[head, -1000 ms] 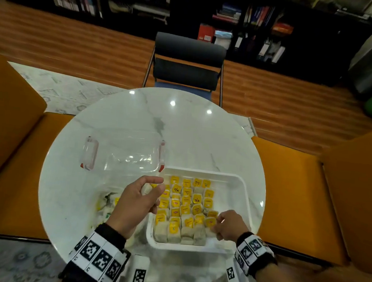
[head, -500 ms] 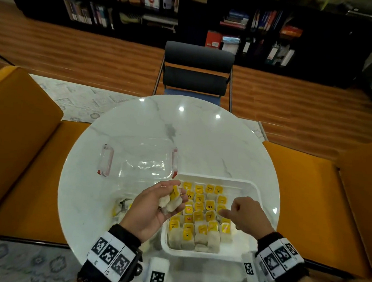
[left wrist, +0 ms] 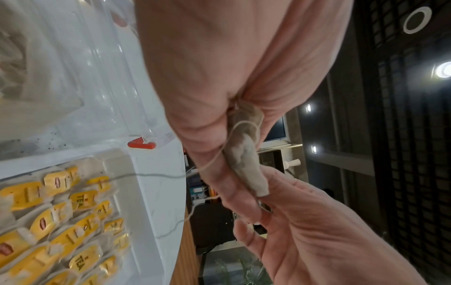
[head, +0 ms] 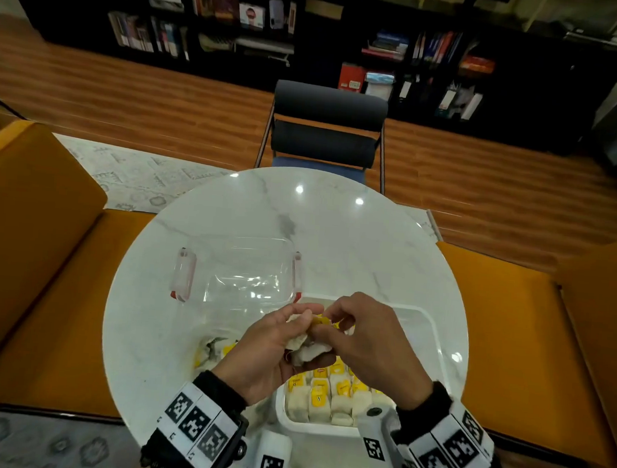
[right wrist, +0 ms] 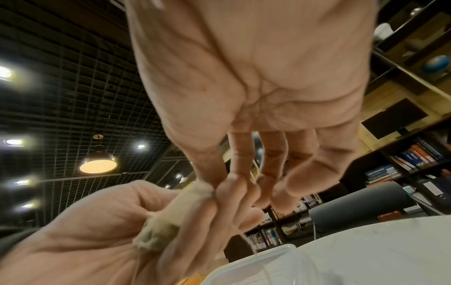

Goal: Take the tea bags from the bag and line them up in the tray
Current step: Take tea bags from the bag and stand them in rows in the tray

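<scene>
Round marble table (head: pixel 372 246), both hands on soft tea bags (head: pixel 309 348).

Head view: high above the counter (head: pixel 336 236), angled forward and down, tray (head: pixel 436 329) at near edge. Left wrist view: close under the palm, tilted, tray (left wrist: pixel 146 192) at lower left. Right wrist view: close, aimed upward toward ceiling, tray (right wrist: pixel 268 256) rim below. Shared by all three: tray and meeting hands (head: pixel 313 341).
</scene>
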`<control>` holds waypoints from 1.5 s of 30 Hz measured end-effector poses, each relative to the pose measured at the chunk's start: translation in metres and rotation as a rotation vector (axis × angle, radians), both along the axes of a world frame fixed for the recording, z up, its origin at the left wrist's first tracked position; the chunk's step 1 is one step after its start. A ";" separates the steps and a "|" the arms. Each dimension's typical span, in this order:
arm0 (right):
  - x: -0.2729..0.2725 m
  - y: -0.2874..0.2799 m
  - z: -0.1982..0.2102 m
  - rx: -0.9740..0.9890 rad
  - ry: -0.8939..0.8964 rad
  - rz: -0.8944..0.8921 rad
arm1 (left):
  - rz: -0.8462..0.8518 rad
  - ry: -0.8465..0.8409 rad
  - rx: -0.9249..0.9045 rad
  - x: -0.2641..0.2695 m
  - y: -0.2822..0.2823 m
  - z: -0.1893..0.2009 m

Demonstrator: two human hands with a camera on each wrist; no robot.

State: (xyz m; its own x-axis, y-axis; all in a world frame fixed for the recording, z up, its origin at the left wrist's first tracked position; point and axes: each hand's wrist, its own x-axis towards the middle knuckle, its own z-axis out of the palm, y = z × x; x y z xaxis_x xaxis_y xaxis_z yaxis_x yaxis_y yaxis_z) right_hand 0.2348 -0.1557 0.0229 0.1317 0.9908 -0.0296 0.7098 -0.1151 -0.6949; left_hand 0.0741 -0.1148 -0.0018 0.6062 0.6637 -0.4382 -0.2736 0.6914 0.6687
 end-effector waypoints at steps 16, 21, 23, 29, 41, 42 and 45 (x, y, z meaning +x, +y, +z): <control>0.037 -0.003 0.052 0.171 0.079 0.088 | -0.099 0.188 0.226 0.010 0.002 -0.004; 0.046 -0.002 0.061 0.146 0.032 0.139 | 0.044 0.315 0.479 0.013 0.009 0.023; 0.046 -0.001 0.065 0.121 0.033 0.182 | 0.025 0.372 0.706 0.014 0.010 0.037; 0.039 -0.002 0.057 0.219 0.151 -0.003 | 0.151 0.398 0.779 0.019 0.015 0.042; 0.026 -0.006 0.044 0.164 0.298 -0.022 | 0.167 0.257 0.602 0.018 0.016 0.042; 0.025 -0.006 0.044 0.178 0.316 -0.029 | 0.158 0.250 0.599 0.018 0.015 0.042; 0.026 -0.006 0.042 0.224 0.346 -0.065 | 0.153 0.237 0.574 0.020 0.014 0.041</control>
State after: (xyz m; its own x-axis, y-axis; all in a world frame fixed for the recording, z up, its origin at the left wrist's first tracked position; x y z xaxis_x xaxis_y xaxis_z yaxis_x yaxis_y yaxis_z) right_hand 0.2607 -0.1617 0.0648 0.2140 0.9679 0.1321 0.4263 0.0291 -0.9041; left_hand 0.0945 -0.1013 0.0390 0.4161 0.9040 -0.0978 -0.1405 0.1702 0.9753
